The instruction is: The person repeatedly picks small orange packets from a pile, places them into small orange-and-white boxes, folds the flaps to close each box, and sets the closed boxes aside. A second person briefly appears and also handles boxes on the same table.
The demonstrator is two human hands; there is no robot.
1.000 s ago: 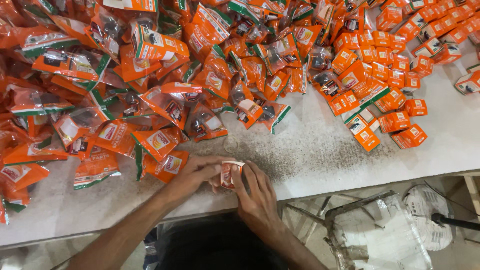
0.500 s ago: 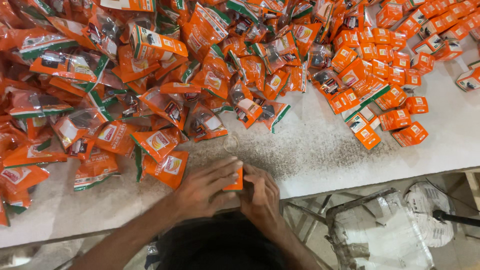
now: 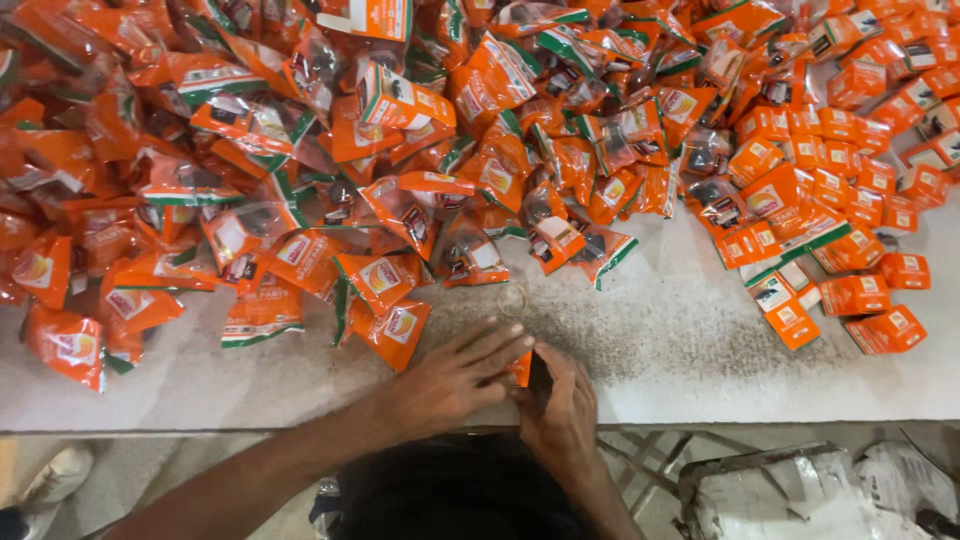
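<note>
The fingers [image 3: 500,345] of the left hand [image 3: 455,378] lie spread and nearly flat, their tips pressing down on a small orange box [image 3: 522,368] at the near edge of the worktop [image 3: 680,340]. The right hand [image 3: 560,405] meets it from the near side, fingers curled and pinched around the same box, with a dark narrow part showing between thumb and forefinger. Both hands therefore have hold of the box, the left loosely and open, the right closed on it. Most of the box is hidden beneath the hands; only an orange corner shows.

Just beyond the left fingertips a thin rubber band [image 3: 512,300] lies flat on the speckled grey-white worktop. To the left, near the left wrist, an orange plastic packet [image 3: 395,330] rests on the surface, the nearest of a deep heap of orange packets [image 3: 330,150] with green and white trim that covers the far and left parts of the worktop. On the right, well apart from the hands, small orange boxes [image 3: 850,200] lie in loose rows reaching to the far right corner.

Below the worktop's near edge, the top of the person's dark-haired head [image 3: 460,495] shows, and at the near right a crumpled plastic wrapping [image 3: 800,495] lies beside a metal frame.
</note>
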